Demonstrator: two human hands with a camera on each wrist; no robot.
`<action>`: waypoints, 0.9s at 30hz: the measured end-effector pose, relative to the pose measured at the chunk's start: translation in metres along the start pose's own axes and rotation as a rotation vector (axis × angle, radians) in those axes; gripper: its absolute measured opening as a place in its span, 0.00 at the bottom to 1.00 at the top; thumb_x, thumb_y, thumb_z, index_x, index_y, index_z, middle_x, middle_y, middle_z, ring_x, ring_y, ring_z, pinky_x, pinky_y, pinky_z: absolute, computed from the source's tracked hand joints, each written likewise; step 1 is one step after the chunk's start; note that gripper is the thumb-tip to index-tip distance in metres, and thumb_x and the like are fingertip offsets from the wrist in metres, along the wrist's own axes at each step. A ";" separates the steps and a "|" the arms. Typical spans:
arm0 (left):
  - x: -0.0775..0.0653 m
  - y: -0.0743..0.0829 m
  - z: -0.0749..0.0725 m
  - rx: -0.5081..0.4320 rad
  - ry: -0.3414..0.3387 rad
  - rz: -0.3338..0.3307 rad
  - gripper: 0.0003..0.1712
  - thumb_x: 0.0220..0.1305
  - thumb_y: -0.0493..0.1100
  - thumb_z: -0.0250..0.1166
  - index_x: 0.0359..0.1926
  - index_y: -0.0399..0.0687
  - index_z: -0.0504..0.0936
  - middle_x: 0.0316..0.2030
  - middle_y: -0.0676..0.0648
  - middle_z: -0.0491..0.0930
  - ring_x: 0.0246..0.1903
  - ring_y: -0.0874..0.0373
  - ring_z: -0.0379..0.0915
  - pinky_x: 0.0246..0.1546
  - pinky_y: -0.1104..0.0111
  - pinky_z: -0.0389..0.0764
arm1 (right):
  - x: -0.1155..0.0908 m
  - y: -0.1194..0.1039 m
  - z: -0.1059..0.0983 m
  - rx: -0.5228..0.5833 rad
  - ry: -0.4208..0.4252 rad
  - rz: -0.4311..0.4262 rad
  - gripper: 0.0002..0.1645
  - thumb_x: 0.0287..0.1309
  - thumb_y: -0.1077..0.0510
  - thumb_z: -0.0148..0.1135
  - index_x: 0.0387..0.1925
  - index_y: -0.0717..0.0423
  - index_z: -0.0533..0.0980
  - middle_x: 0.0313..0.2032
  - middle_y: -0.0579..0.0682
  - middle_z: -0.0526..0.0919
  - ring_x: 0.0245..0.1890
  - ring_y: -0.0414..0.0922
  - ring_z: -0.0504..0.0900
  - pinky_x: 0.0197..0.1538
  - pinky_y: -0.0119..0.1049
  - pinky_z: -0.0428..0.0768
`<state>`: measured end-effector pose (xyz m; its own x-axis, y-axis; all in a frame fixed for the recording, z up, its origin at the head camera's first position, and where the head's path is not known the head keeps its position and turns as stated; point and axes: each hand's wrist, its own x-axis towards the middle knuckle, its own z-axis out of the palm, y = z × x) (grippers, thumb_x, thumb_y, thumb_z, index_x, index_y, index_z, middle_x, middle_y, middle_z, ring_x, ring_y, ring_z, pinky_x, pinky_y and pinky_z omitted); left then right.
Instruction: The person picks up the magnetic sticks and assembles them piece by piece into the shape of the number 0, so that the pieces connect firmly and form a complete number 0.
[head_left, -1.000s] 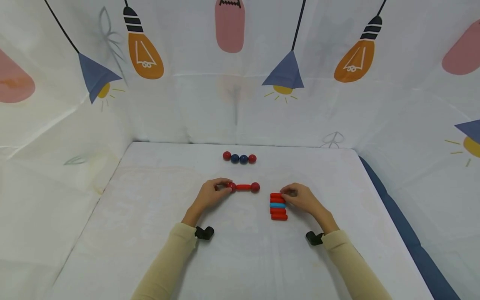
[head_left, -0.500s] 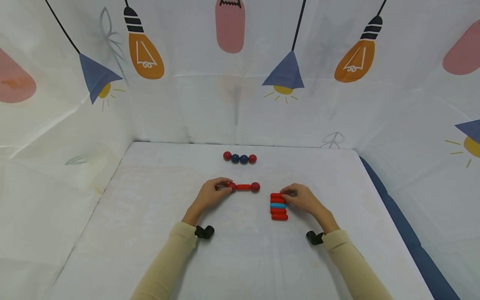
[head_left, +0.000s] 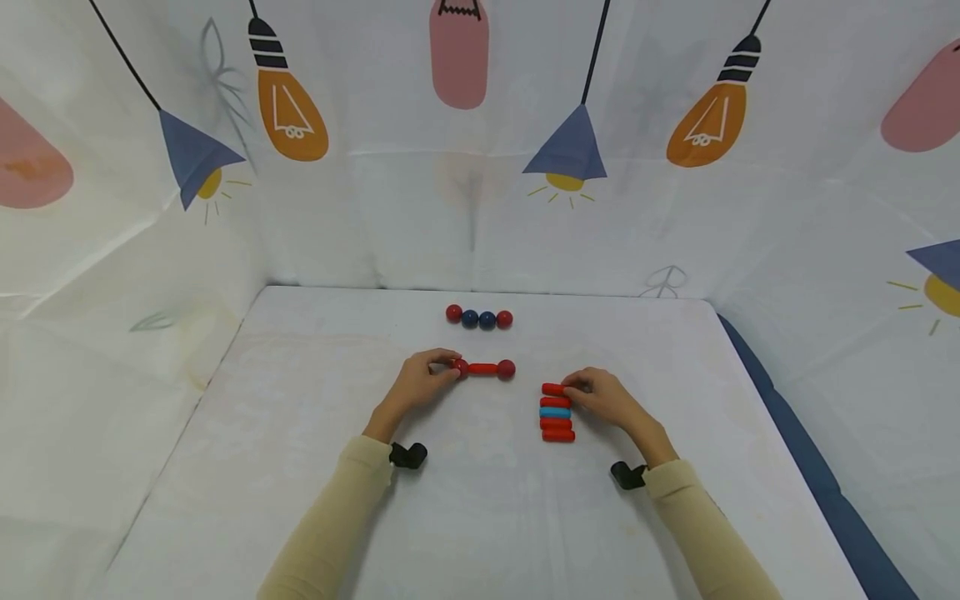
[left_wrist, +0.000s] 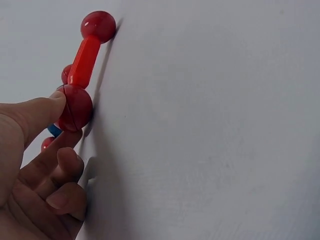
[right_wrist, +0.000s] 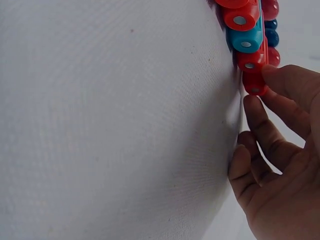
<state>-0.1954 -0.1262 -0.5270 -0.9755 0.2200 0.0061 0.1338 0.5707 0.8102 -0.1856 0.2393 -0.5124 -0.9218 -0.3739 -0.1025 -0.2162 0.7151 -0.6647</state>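
Observation:
My left hand (head_left: 420, 382) pinches a red magnetic ball (left_wrist: 77, 107) between thumb and fingers. That ball joins a red magnetic rod (head_left: 482, 369), which has a second red ball (head_left: 506, 369) on its far end, making a dumbbell shape. To the right, my right hand (head_left: 606, 398) pinches the right end of the farthest red rod (head_left: 552, 389) in a short column. Below that rod lie more red rods (head_left: 557, 423) and a light blue rod (head_left: 555, 412), side by side. Silvery discs show in the rod ends in the right wrist view.
Two dark blue balls (head_left: 478, 320) with a red ball (head_left: 453, 313) at the left and another red ball (head_left: 505, 319) at the right form a row near the back of the white table (head_left: 480, 517). A patterned white sheet (head_left: 480, 208) hangs behind.
My left hand has moved slightly up and left with the dumbbell-shaped piece. The farthest red rod, in my right hand, now stands a little apart from the rod below it.

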 end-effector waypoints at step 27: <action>0.020 -0.013 -0.001 -0.084 -0.005 -0.094 0.22 0.72 0.54 0.66 0.64 0.59 0.83 0.61 0.47 0.82 0.51 0.50 0.80 0.60 0.52 0.77 | 0.004 -0.011 0.000 -0.001 0.078 0.016 0.13 0.65 0.56 0.69 0.48 0.58 0.83 0.43 0.52 0.87 0.45 0.50 0.81 0.50 0.47 0.82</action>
<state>-0.2168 -0.1301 -0.5372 -0.9821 0.1729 -0.0753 0.0262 0.5205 0.8535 -0.1866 0.2300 -0.5056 -0.9472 -0.3158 -0.0551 -0.2017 0.7208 -0.6631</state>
